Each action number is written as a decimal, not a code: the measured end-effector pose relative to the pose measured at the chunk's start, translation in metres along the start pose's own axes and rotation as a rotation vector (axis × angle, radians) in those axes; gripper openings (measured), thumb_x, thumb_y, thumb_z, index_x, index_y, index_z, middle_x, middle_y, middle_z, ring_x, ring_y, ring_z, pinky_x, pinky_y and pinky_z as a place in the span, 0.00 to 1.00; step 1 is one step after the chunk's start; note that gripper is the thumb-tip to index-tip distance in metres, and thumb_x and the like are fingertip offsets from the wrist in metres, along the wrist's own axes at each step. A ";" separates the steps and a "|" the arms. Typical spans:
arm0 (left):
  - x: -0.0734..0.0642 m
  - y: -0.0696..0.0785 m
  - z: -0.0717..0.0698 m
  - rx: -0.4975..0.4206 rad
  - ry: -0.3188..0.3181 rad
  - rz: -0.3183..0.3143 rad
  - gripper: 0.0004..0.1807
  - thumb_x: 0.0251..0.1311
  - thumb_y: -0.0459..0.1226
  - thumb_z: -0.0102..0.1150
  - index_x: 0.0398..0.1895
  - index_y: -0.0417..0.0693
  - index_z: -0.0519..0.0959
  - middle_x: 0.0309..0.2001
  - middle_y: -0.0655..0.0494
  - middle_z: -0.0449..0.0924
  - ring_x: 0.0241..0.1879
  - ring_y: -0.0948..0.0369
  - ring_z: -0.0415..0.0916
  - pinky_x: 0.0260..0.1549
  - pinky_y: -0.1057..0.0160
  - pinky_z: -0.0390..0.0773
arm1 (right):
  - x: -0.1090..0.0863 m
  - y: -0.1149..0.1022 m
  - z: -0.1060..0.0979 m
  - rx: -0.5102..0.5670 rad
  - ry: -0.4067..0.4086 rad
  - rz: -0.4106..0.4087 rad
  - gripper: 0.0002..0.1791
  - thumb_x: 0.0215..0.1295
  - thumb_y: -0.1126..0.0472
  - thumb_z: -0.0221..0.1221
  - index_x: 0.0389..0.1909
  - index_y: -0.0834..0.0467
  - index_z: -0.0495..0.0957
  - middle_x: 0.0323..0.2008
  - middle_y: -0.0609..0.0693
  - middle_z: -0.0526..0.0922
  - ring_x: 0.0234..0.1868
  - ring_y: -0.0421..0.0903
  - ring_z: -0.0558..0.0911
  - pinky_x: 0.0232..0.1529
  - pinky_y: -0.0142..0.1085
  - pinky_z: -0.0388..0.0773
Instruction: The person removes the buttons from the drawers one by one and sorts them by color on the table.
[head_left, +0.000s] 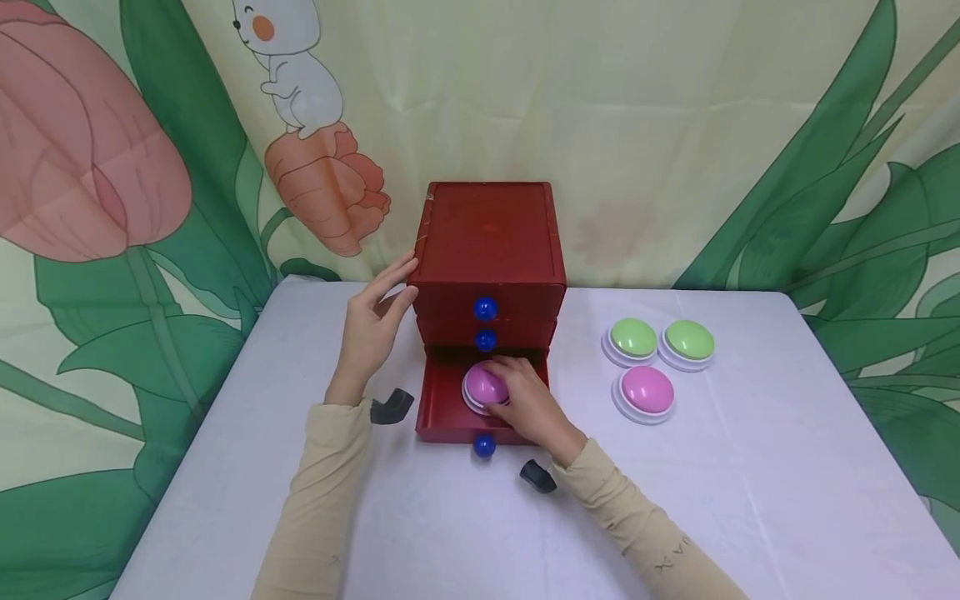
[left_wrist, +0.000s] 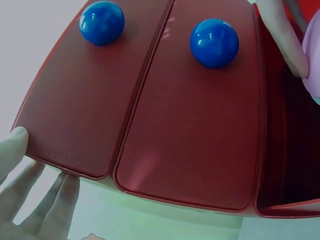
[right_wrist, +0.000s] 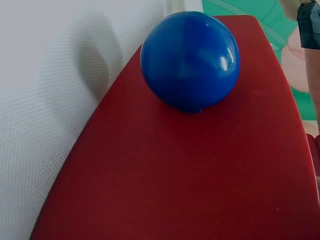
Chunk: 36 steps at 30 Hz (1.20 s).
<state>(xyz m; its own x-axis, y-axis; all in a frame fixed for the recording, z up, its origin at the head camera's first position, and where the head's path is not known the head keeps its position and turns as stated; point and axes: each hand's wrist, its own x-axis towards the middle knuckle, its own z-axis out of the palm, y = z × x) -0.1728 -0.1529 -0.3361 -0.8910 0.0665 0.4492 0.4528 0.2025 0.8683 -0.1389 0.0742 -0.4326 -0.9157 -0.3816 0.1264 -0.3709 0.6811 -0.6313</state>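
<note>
A red drawer cabinet [head_left: 487, 237] with blue ball knobs stands at the back of the table. Its bottom drawer [head_left: 441, 417] is pulled out. Inside that drawer is a pink dome button [head_left: 483, 383] on a white base, and my right hand [head_left: 528, 400] grips it from the right, thumb at the near side and fingers over the far side. My left hand [head_left: 369, 329] rests its fingertips on the cabinet's upper left edge, fingers mostly straight. In the left wrist view, the left thumb [left_wrist: 12, 150] touches the front of the top drawer [left_wrist: 85, 100]. The two upper drawers are closed.
Right of the cabinet, two green dome buttons [head_left: 633, 337] sit side by side on the white table [head_left: 435, 533], with another pink dome button [head_left: 647, 390] in front of them. A printed cloth [head_left: 637, 167] hangs behind. The bottom drawer's blue knob [head_left: 483, 446] juts forward.
</note>
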 end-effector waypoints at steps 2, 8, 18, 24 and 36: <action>0.000 -0.001 0.000 0.000 0.000 0.000 0.23 0.67 0.28 0.56 0.66 0.36 0.73 0.70 0.47 0.70 0.68 0.55 0.69 0.59 0.65 0.76 | 0.000 0.000 0.001 -0.006 0.008 -0.004 0.32 0.50 0.66 0.75 0.59 0.63 0.78 0.61 0.60 0.76 0.61 0.57 0.71 0.61 0.48 0.76; 0.000 -0.002 0.000 0.004 -0.007 -0.009 0.23 0.68 0.28 0.56 0.66 0.36 0.72 0.70 0.47 0.69 0.68 0.55 0.68 0.59 0.64 0.76 | 0.001 0.002 0.002 -0.031 0.038 -0.010 0.31 0.46 0.64 0.77 0.55 0.60 0.81 0.57 0.59 0.78 0.58 0.56 0.72 0.55 0.47 0.80; -0.002 -0.001 0.000 0.016 -0.003 -0.001 0.23 0.68 0.28 0.56 0.66 0.36 0.72 0.70 0.48 0.70 0.65 0.52 0.71 0.59 0.65 0.76 | 0.000 0.003 0.004 -0.103 0.080 -0.053 0.31 0.44 0.60 0.78 0.54 0.56 0.83 0.53 0.59 0.79 0.55 0.56 0.73 0.53 0.47 0.80; -0.002 0.001 -0.001 0.023 0.001 -0.004 0.23 0.68 0.28 0.56 0.66 0.36 0.72 0.70 0.47 0.69 0.65 0.51 0.72 0.59 0.64 0.76 | -0.002 0.003 0.000 -0.089 0.109 -0.086 0.30 0.44 0.58 0.77 0.53 0.57 0.83 0.52 0.59 0.79 0.54 0.55 0.73 0.52 0.46 0.80; -0.002 0.003 -0.001 0.022 -0.004 0.003 0.23 0.68 0.28 0.55 0.66 0.35 0.72 0.70 0.45 0.69 0.64 0.50 0.72 0.59 0.65 0.76 | -0.015 0.000 -0.018 -0.042 0.141 -0.074 0.31 0.46 0.57 0.76 0.55 0.56 0.83 0.54 0.57 0.78 0.55 0.52 0.72 0.50 0.44 0.82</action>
<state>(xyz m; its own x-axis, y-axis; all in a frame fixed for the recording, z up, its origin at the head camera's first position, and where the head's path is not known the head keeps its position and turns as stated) -0.1699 -0.1529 -0.3338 -0.8900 0.0714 0.4503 0.4543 0.2240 0.8622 -0.1276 0.0912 -0.4209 -0.8972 -0.3420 0.2793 -0.4414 0.6811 -0.5841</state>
